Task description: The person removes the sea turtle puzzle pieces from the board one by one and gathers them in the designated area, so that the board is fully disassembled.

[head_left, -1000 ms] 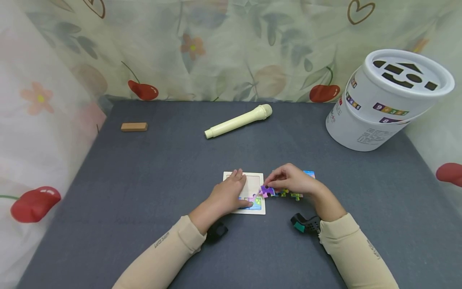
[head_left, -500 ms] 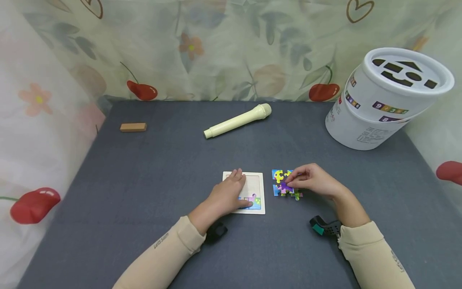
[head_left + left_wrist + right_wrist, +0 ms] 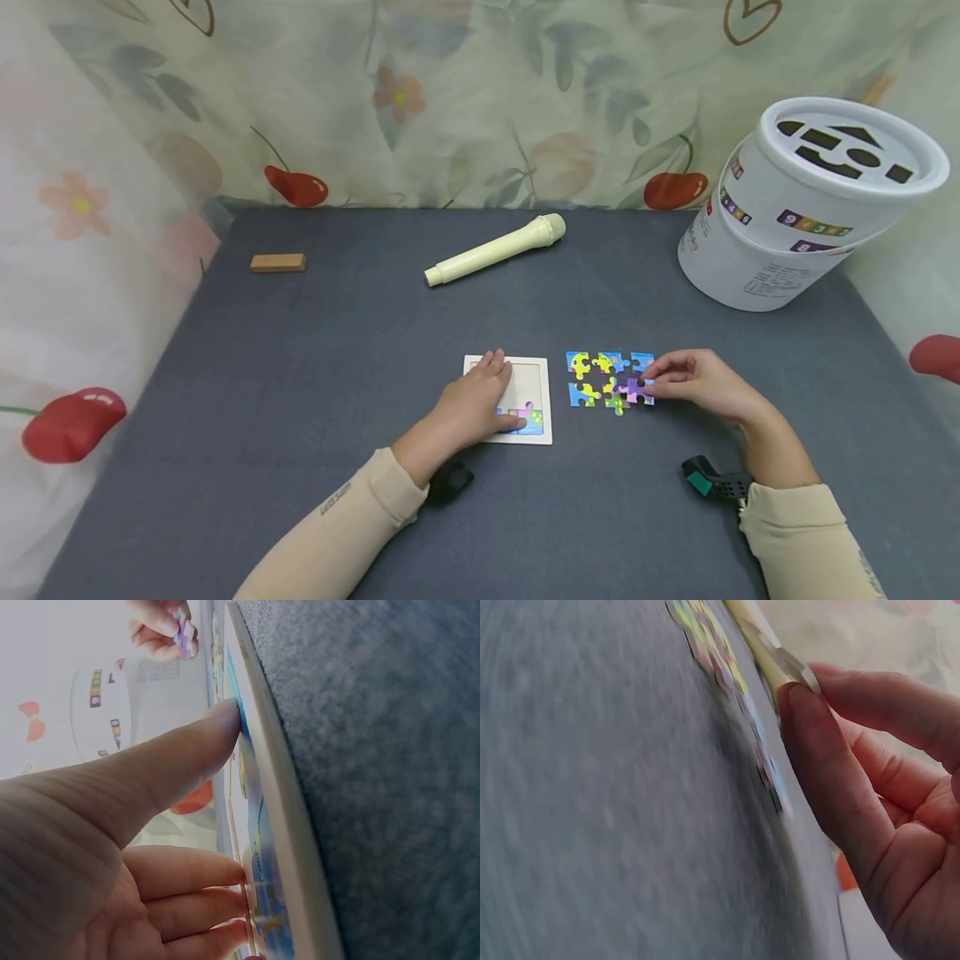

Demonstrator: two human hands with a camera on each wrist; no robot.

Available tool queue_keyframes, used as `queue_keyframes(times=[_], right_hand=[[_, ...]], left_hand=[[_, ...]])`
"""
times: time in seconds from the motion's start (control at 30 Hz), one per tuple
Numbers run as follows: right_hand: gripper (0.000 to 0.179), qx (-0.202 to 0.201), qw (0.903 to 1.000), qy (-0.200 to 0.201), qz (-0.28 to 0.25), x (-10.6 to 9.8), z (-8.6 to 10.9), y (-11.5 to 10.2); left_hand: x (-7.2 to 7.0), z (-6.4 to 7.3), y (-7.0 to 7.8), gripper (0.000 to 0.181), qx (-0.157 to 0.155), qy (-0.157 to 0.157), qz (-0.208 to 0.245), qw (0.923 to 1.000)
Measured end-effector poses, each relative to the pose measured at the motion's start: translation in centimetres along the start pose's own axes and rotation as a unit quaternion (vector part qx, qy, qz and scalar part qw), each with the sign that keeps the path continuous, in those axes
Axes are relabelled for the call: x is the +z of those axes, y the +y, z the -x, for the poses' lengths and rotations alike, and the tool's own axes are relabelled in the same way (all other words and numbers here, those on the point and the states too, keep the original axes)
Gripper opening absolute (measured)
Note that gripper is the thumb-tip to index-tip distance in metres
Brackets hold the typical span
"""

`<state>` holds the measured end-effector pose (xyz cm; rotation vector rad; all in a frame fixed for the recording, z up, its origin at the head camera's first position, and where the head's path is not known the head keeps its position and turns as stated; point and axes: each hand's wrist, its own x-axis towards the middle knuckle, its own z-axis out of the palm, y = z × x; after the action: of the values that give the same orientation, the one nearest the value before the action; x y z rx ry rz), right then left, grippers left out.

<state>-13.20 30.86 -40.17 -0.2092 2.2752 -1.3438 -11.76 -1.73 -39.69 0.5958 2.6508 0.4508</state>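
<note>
Pinching purple puzzle piece (image 3: 636,388) in right hand (image 3: 701,385) at loose pieces (image 3: 600,379); left hand (image 3: 474,400) flat, pinning puzzle tray (image 3: 542,398). Next: carry it to tray, align tabs.

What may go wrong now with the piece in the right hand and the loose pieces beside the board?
The right hand pinches a purple piece at the edge of the loose pieces; a nudge may scatter them. The left hand covers part of the board, so it might block the empty spots.
</note>
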Motion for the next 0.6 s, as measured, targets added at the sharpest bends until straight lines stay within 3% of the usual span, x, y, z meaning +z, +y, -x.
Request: queue_keyframes(times=[0.6], right_hand=[[0.036, 0.037, 0.9993, 0.002, 0.008, -0.71, 0.51, 1.02]], left_hand=[[-0.15, 0.06, 0.06, 0.081, -0.002, -0.002, 0.000, 1.0000]])
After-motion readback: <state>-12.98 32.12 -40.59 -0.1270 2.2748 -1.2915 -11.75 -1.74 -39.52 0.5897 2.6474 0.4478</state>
